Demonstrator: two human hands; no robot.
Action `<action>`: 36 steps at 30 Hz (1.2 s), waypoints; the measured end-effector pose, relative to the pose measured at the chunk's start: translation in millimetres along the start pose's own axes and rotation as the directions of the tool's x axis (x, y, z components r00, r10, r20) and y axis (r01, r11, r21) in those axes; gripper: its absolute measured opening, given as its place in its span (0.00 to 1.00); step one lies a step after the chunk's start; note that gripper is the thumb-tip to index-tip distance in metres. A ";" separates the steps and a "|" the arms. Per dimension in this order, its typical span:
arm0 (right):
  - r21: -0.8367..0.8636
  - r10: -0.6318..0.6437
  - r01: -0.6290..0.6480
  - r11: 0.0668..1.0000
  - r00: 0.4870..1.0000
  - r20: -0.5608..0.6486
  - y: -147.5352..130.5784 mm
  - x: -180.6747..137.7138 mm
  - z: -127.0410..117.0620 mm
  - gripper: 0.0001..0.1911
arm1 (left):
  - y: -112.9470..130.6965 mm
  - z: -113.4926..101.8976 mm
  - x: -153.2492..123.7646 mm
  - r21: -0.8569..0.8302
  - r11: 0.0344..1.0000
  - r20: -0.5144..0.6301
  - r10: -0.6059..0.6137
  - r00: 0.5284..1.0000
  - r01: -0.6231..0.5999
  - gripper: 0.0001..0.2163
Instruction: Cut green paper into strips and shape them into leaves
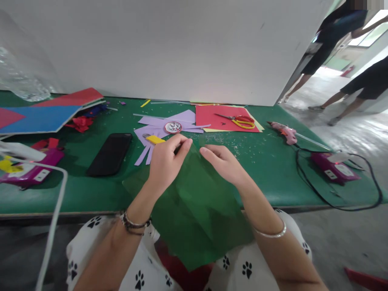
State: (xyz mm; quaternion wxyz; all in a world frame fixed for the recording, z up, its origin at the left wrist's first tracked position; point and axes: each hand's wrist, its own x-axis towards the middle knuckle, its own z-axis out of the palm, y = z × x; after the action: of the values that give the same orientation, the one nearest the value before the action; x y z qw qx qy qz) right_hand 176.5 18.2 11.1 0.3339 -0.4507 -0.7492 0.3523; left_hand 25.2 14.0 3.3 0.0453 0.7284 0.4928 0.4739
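A thin, see-through green sheet hangs from my hands over the table's front edge and my lap. My left hand pinches its upper edge between thumb and forefinger. Just to the right, my right hand is closed on the same edge, thumb against the curled fingers. A small gap separates the two hands. Behind my left hand lies a yellow cutter knife on cut purple paper. A small round container with a red-and-white pattern sits on that paper.
Red-and-yellow scissors rest on red paper at the back. A pink glue gun and a purple power strip with a looping cord are on the right. A black phone and coloured boards lie left. People stand far right.
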 end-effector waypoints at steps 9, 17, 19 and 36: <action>0.006 0.061 -0.061 0.998 0.997 0.056 1.9 -0.1 2.5 0.19 | 1.2 1.2 -0.5 0.035 0.999 -0.012 0.025 1.000 -0.024 0.09; 0.068 0.103 -0.106 0.992 0.994 0.044 3.5 0.2 5.5 0.19 | 3.6 1.1 -2.2 0.072 0.997 -0.021 0.029 0.999 -0.027 0.10; 0.080 0.112 -0.114 0.990 0.993 0.037 5.6 0.7 6.5 0.19 | 4.0 1.2 -2.2 0.074 0.997 -0.015 0.029 0.999 -0.027 0.10; 0.027 0.068 -0.071 0.997 0.993 0.093 -5.4 -6.9 -5.5 0.22 | 4.3 -7.3 -0.1 0.102 0.995 -0.027 0.007 1.000 -0.005 0.09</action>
State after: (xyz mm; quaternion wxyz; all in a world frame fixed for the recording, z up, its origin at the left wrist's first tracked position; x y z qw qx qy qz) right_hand 181.1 11.3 17.2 0.2933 -0.4547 -0.7421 0.3956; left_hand 22.7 8.8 9.5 -0.0003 0.7246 0.5147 0.4583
